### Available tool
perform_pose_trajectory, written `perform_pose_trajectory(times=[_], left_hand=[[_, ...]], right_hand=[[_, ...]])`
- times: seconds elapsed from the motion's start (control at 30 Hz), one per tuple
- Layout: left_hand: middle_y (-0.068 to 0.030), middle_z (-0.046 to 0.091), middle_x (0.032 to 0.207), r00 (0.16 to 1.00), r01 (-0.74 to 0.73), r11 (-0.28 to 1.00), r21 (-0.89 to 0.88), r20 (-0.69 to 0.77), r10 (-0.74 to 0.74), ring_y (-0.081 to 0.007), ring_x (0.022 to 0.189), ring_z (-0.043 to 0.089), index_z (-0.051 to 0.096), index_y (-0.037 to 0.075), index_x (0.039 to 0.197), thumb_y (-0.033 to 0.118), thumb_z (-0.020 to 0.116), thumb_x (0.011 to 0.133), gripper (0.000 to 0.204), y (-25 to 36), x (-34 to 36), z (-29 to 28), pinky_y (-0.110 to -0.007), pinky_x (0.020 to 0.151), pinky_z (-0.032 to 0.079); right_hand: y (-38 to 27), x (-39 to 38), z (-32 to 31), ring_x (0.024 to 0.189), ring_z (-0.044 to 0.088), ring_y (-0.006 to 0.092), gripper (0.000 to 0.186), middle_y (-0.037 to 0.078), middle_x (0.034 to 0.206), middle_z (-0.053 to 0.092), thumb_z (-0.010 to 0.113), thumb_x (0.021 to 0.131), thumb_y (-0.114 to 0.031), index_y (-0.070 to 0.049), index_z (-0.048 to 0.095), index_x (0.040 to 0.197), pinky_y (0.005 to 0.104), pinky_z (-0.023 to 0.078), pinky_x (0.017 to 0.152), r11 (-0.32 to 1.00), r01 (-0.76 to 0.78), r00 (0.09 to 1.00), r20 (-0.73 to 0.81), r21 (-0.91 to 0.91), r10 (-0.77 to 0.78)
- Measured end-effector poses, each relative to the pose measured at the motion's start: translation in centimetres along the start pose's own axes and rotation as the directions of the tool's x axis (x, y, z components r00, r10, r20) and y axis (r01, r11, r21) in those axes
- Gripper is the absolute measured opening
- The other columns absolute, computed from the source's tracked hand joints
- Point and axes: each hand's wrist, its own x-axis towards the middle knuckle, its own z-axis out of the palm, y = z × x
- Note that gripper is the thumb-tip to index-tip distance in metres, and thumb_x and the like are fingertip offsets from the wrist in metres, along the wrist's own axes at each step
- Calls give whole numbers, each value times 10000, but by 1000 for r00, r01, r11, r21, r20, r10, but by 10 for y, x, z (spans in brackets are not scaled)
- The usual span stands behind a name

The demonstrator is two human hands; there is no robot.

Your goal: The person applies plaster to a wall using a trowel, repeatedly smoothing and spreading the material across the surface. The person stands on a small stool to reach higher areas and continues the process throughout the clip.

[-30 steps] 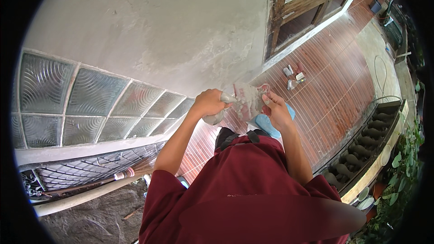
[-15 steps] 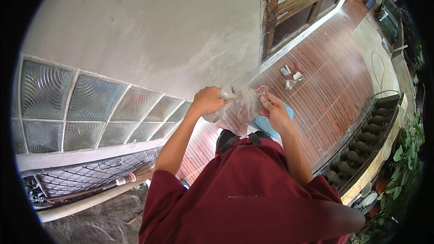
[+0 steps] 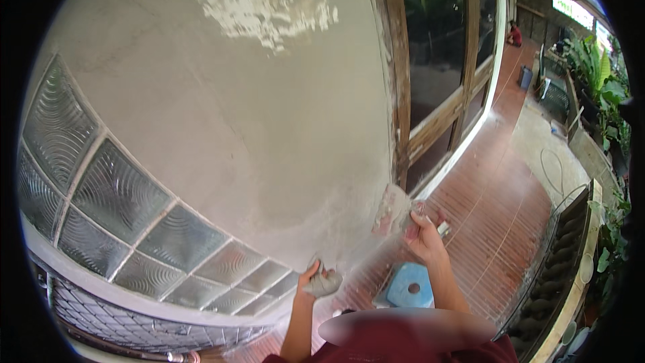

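My left hand (image 3: 308,282) is closed round a grey lump (image 3: 324,282) that looks like wet plaster, low beside the wall. A flat, pinkish plaster spreader (image 3: 392,210), smeared with grey, is gripped by its edge in my right hand (image 3: 424,238). It is held up in front of the wall's lower right part, near the door frame. The plastered wall (image 3: 289,134) is smooth grey, with a pale, uneven patch (image 3: 269,0) at its top. How firmly the fingers sit under the lump is hidden.
Glass blocks (image 3: 121,188) line the wall at left. A wooden-framed door (image 3: 400,94) stands at right. A blue stool (image 3: 410,287) with a round hole is below my right forearm on the red tiled floor (image 3: 484,222). A balustrade (image 3: 544,282) borders the right; a person (image 3: 514,35) is far off.
My hands have moved apart: the right has carried the spreader up and right, away from the grey lump in the left. The view has tilted up, showing more wall and the pale patch.
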Motion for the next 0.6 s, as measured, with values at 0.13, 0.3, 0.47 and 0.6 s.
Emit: perform_pose_trajectory(times=[0.13, 0.3, 0.47, 0.6], left_hand=[[-107, 610, 713, 994, -104, 991, -87, 9, 105, -268, 755, 606, 631, 74, 880, 317, 559, 891, 254, -20, -11, -22, -484, 868, 477], [-104, 634, 780, 993, -114, 915, -387, -54, 101, -275, 794, 614, 651, 79, 892, 430, 527, 873, 373, -27, -30, -33, -545, 869, 466], [-103, 635, 796, 995, -52, 889, -455, -101, 6, -286, 817, 617, 657, 95, 894, 481, 501, 860, 418, -16, -35, -59, -560, 869, 462], [-118, 639, 814, 999, 43, 925, -377, -10, -50, -301, 830, 614, 660, 102, 910, 484, 471, 871, 428, 0, -31, -74, -547, 863, 462]], right_hand=[[-49, 40, 88, 926, 599, 72, 169, -5, 1037, 628, 522, 949, -101, -75, 575, 1107, 246, 494, 793, 830, 534, 841, 198, -158, -504], [-85, 52, 211, 908, 550, 73, 268, -5, 1073, 608, 499, 962, -103, -24, 531, 1216, 218, 428, 781, 483, 792, 595, 294, -373, -748], [-89, 85, 293, 1014, 578, 183, 342, 92, 1147, 624, 466, 953, -91, 31, 498, 1271, 278, 430, 877, 82, 876, 315, 436, -476, -843], [-87, 112, 337, 1024, 602, 267, 342, 175, 1127, 636, 471, 935, -110, 25, 530, 1243, 311, 430, 897, -303, 720, 33, 467, -624, -883]])
